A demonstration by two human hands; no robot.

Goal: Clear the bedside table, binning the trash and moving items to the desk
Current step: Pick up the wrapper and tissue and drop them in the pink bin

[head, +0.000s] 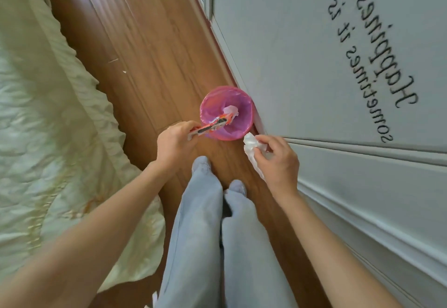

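A small round bin (210, 95) lined with a pink bag stands on the wooden floor against the wall. A crumpled white tissue (231, 110) lies inside it. My left hand (175, 144) grips an orange and white snack wrapper (212, 126) whose far end reaches over the bin's near rim. My right hand (278, 162) holds a crumpled white tissue (251, 147) just right of the bin, close to the wall. The bedside table and desk are out of view.
A bed with a cream quilted cover (48, 126) fills the left side. A pale wall (314, 41) with black lettering runs along the right. My legs in light trousers (208, 223) stand on the narrow strip of wooden floor (150, 54) between them.
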